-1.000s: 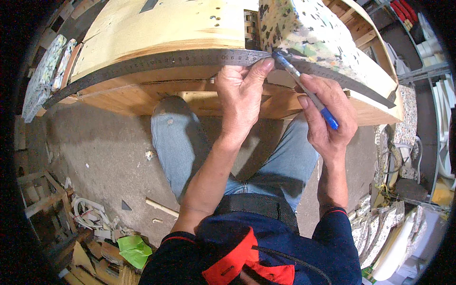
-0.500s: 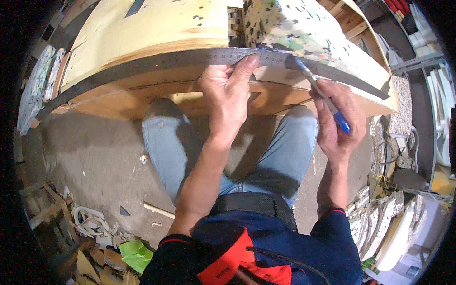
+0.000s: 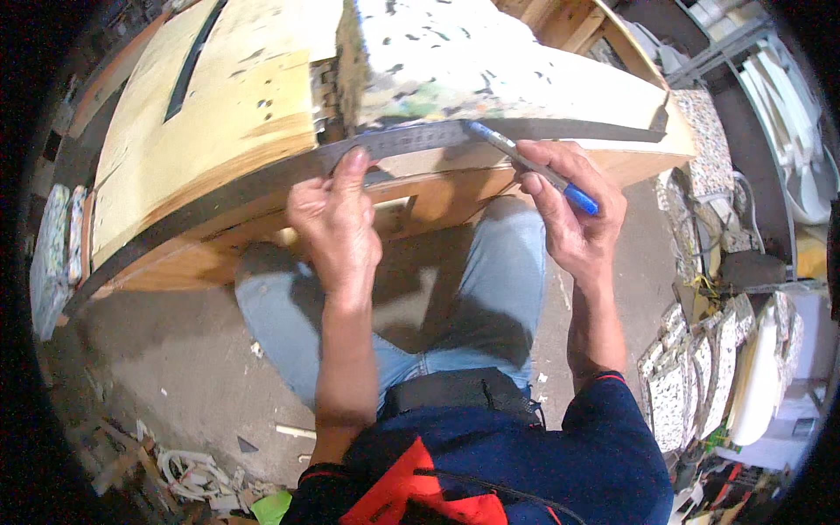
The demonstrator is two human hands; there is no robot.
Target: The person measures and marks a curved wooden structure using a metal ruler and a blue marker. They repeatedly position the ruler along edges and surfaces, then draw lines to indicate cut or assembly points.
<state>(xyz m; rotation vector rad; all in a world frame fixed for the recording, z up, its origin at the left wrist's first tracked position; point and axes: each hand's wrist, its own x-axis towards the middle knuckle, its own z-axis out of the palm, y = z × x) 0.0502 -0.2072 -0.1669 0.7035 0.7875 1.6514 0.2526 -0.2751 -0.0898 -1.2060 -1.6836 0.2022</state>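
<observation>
Strong glare bleaches the speckled foam [image 3: 472,66], shadows darken the jeans [image 3: 510,262], and fisheye distortion bows the ruler [image 3: 402,143].

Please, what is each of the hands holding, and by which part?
The left hand holds the metal ruler by its near edge, thumb on top; the right hand holds the pen by its barrel.

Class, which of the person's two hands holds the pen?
The right hand, which grips the blue-ended pen; the left hand has its thumb on the long ruler.
</observation>
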